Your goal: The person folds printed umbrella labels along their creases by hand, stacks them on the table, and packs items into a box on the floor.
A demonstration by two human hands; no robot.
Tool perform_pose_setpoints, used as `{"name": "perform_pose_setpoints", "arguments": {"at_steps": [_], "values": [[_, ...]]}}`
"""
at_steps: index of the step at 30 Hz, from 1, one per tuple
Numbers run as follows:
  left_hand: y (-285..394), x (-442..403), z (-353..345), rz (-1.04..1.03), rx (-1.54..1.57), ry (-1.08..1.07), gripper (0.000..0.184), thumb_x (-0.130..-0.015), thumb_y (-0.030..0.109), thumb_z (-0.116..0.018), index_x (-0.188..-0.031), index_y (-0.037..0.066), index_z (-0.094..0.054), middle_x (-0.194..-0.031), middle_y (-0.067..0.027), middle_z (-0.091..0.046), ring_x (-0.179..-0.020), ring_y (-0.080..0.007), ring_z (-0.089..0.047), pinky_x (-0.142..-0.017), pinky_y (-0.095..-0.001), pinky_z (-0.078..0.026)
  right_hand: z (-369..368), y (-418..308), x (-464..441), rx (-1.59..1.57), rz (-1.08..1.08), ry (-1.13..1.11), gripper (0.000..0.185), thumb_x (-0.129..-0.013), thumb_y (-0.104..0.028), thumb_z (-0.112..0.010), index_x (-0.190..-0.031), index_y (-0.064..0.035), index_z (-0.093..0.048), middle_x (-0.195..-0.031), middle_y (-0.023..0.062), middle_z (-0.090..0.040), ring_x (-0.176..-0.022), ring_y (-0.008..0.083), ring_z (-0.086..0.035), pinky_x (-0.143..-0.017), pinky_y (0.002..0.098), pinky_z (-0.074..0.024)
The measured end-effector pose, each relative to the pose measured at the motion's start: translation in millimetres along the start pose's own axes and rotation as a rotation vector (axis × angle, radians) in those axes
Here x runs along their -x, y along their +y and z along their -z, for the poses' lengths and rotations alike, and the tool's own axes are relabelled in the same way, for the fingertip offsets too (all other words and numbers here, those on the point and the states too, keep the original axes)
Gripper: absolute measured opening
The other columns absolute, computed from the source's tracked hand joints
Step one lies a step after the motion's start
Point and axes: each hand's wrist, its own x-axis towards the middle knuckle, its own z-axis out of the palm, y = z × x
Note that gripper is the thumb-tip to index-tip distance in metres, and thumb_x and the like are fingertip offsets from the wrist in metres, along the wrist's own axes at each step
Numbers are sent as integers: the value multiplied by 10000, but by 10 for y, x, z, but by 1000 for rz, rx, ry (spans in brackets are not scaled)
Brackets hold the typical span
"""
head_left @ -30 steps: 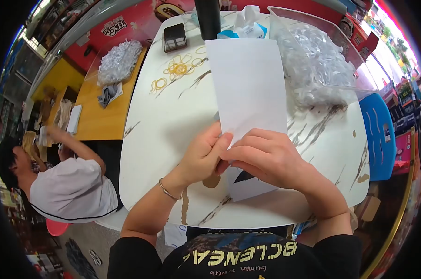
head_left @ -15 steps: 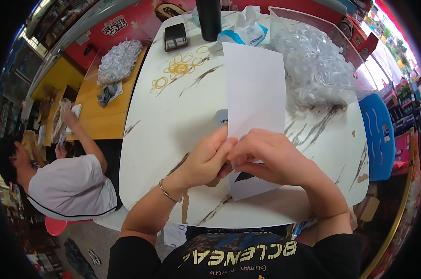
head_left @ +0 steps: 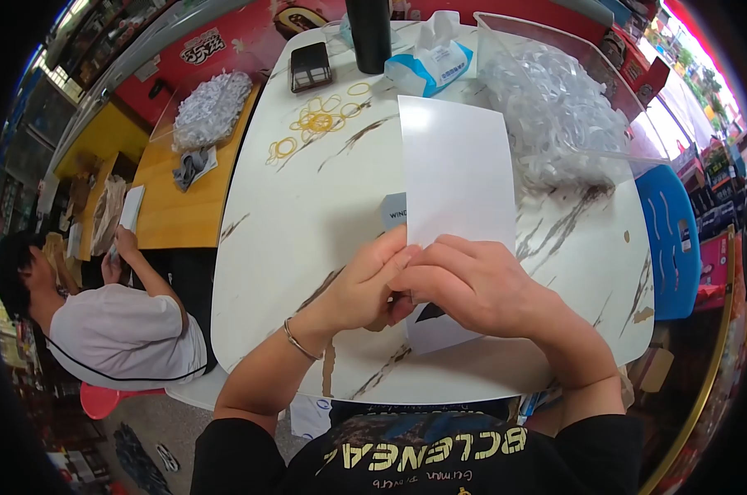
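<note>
Head view: left hand tipped inward, thumb and fingers pinched on white sheet. Right hand bent across sheet's low part, fingers curled; cannot tell its hold. Sheet up over table. Wide room left, to table edge. Forearms cross front edge. Clear strips near sheet's right.

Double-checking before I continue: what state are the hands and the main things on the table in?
white sheet: held up over the table
left hand: closed on the sheet
right hand: curled at the sheet, grip unclear
tissue pack: open, tissue sticking up
clear bin: open, piled with clear strips
rubber bands: loose, partly clumped
black tumbler: upright, top out of view
</note>
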Motion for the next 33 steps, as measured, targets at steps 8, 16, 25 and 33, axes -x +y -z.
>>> {"name": "perform_pose_setpoints", "arguments": {"at_steps": [8,16,25,33], "values": [[51,-38,69,-22,32,73,300,-963,257,-354,-1115,23,-464,-635,-8,-520,-385,-50,-410,-362,-179,-339,240,1,22,-429,-367,108,246,-775,84,-522,-958,-80,-523,-854,73,-556,-734,200,-581,-632,298,-491],[-26,-100,135,-189,299,337,221,-935,188,-415,-997,-10,-490,-644,-26,-530,-348,-40,-347,-333,-177,-323,1070,495,84,-322,-275,531,205,-882,23,-404,-1024,6,-551,-778,15,-496,-676,78,-462,-638,218,-419],[-1,-110,51,-271,287,323,247,-926,193,-411,-1034,-19,-481,-653,-30,-553,-314,-41,-356,-315,-177,-342,1879,1429,333,613,-564,296,204,-871,-59,-504,-1055,-81,-591,-1033,52,-615,-947,189,-580,-769,280,-466],[69,-54,-67,-168,372,203,320,-920,160,-366,-1173,-25,-426,-643,-50,-558,-295,-44,-359,-284,-175,-345,944,228,202,449,-260,201,390,-638,68,-628,-995,-88,-640,-1164,86,-562,-1034,277,-551,-876,373,-460]]}}
